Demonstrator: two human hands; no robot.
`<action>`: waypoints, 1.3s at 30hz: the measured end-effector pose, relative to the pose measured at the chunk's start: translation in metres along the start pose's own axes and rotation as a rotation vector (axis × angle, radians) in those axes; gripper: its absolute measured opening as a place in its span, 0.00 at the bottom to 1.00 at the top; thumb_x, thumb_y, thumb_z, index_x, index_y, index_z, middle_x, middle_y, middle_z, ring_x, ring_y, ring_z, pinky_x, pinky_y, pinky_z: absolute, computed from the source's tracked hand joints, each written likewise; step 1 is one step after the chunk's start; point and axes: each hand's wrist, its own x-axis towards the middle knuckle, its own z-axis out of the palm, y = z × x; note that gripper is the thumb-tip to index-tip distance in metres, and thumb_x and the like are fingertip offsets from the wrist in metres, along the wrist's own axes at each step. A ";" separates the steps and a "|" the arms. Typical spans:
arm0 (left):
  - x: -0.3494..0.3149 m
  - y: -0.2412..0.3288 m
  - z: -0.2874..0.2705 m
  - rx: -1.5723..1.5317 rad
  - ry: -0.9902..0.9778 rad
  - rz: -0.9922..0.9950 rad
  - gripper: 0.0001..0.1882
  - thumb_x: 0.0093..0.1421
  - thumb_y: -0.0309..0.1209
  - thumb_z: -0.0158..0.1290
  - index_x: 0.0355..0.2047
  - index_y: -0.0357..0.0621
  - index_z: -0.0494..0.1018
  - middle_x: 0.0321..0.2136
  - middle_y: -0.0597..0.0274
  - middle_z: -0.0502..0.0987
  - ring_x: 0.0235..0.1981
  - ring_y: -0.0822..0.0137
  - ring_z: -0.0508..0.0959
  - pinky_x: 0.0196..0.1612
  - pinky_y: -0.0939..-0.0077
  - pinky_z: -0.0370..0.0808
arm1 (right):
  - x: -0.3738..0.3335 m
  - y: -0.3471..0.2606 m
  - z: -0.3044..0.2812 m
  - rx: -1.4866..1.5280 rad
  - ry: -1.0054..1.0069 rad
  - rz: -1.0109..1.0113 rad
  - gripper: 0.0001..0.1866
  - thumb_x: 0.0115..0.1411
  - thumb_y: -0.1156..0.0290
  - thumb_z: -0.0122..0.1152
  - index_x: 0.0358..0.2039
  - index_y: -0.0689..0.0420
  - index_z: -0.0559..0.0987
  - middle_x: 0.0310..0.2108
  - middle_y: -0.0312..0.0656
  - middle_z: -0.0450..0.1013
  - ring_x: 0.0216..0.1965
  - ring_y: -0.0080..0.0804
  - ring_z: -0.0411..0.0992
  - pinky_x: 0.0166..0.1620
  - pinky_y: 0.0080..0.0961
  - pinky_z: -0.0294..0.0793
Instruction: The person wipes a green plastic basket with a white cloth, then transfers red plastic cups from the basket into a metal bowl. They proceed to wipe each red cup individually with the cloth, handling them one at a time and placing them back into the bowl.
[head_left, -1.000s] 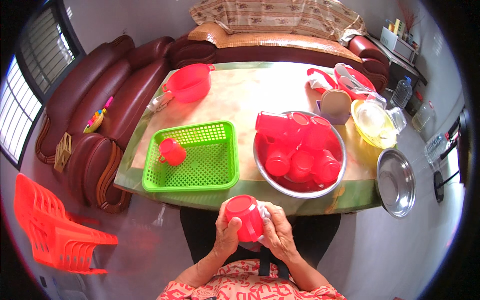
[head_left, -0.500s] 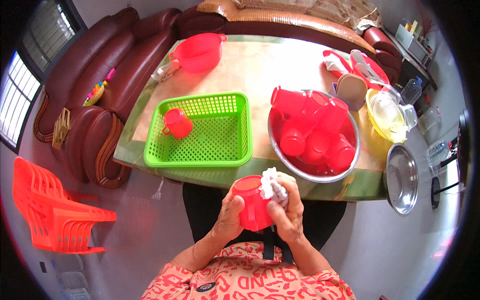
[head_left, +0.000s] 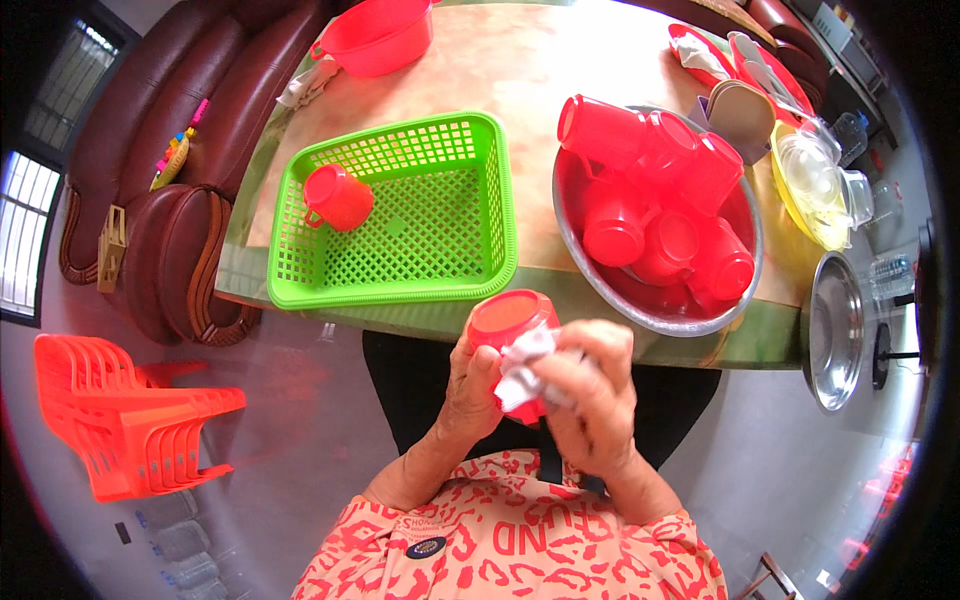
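In front of my body, just short of the table edge, I hold a red plastic mug with its closed base turned up. My left hand grips its left side. Pinched in my right hand is a white cloth, pressed against the front of the mug; the hand and cloth are slightly blurred. One red mug lies tilted in the left part of a green plastic basket. To the right, a metal basin is heaped with several more red mugs.
A red tub stands at the far left of the table, a rag beside it. At the right are red trays, a yellow basin of clear containers and an empty metal bowl. Stacked red chairs stand on the left.
My right hand has brought the cloth from the mug's upper right side down across its front. The head view has tipped down, so the table things sit higher in the picture.
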 end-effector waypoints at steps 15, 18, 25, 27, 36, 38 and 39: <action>-0.004 0.002 -0.002 0.193 0.107 -0.035 0.35 0.60 0.56 0.49 0.55 0.39 0.65 0.50 0.56 0.71 0.51 0.61 0.73 0.55 0.64 0.70 | 0.009 0.001 0.005 -0.021 0.018 -0.142 0.16 0.46 0.75 0.63 0.39 0.56 0.79 0.45 0.45 0.71 0.40 0.42 0.66 0.46 0.37 0.66; -0.012 0.002 0.000 0.201 0.060 0.060 0.41 0.56 0.60 0.51 0.57 0.38 0.63 0.52 0.55 0.70 0.52 0.61 0.73 0.55 0.64 0.70 | 0.007 0.003 0.002 0.046 0.039 -0.057 0.16 0.46 0.78 0.61 0.39 0.57 0.78 0.43 0.45 0.70 0.40 0.42 0.67 0.46 0.35 0.67; -0.021 0.002 -0.005 -0.008 -0.036 0.092 0.46 0.55 0.59 0.55 0.60 0.35 0.55 0.54 0.54 0.67 0.54 0.65 0.69 0.57 0.67 0.68 | -0.001 -0.003 0.016 0.263 0.126 0.188 0.15 0.55 0.83 0.54 0.44 0.61 0.75 0.42 0.49 0.68 0.43 0.42 0.68 0.48 0.29 0.68; -0.021 0.007 -0.001 0.059 0.018 0.132 0.43 0.57 0.57 0.53 0.60 0.35 0.56 0.55 0.54 0.66 0.55 0.64 0.69 0.57 0.68 0.67 | -0.005 -0.007 0.015 0.124 0.112 0.029 0.19 0.48 0.82 0.59 0.43 0.60 0.76 0.44 0.49 0.68 0.43 0.46 0.67 0.48 0.35 0.68; -0.028 0.027 0.009 0.091 -0.055 0.000 0.40 0.53 0.38 0.59 0.62 0.39 0.55 0.56 0.56 0.65 0.56 0.64 0.68 0.60 0.66 0.65 | -0.001 -0.010 0.015 -0.068 0.045 -0.081 0.18 0.44 0.80 0.61 0.39 0.56 0.79 0.44 0.45 0.70 0.41 0.42 0.66 0.45 0.36 0.68; -0.029 0.028 0.005 0.275 -0.056 0.015 0.42 0.47 0.26 0.59 0.62 0.42 0.55 0.55 0.58 0.66 0.55 0.68 0.67 0.60 0.70 0.64 | 0.000 -0.013 0.017 -0.062 0.020 -0.080 0.18 0.44 0.80 0.60 0.40 0.56 0.78 0.43 0.45 0.70 0.42 0.42 0.67 0.44 0.36 0.68; -0.028 0.029 0.005 0.250 -0.025 -0.041 0.46 0.43 0.24 0.63 0.63 0.43 0.53 0.55 0.59 0.64 0.56 0.68 0.65 0.60 0.70 0.63 | 0.001 -0.014 0.016 -0.066 0.006 -0.052 0.17 0.46 0.81 0.59 0.40 0.57 0.78 0.41 0.45 0.70 0.41 0.43 0.68 0.45 0.35 0.69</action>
